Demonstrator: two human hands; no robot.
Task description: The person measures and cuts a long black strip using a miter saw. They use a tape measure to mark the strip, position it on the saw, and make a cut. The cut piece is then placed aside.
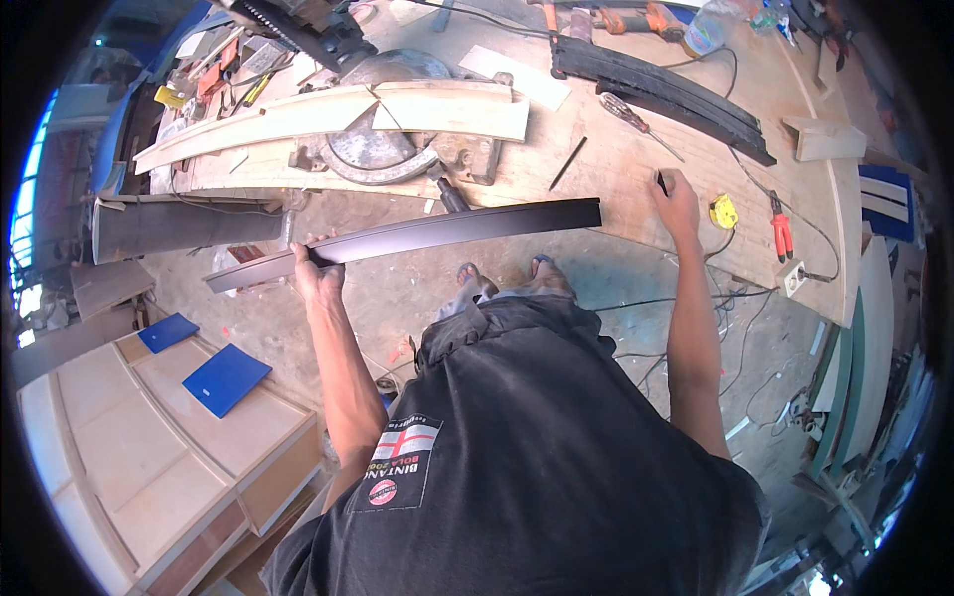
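Head view. Left hand (316, 270) closed around a long dark strip (417, 236), thin and slightly bowed, held level in the air just off the near edge of the desk (616, 189). The strip's right end reaches about to the desk edge; its left end juts out over the concrete floor (397, 298), unsupported.

Right hand (678, 204) rests on the desk top, fingers curled on a small dark object, a pencil or marker by the look; too small to be sure. Grip there is narrow and closed.

Behind the strip: a mitre saw (383, 129) with a pale curved board (338, 111) lying across its table. Further right, a screwdriver (636, 121), a stack of black curved strips (656, 89), a yellow tape measure (724, 211), red-handled pliers (782, 238).

Risks, as judged: one hand carries the whole strip, gripped well left of its middle, so the right end could dip and knock the desk edge, or the piece could twist out of the fingers. Cables trail on the floor near the sandalled feet, a trip hazard.
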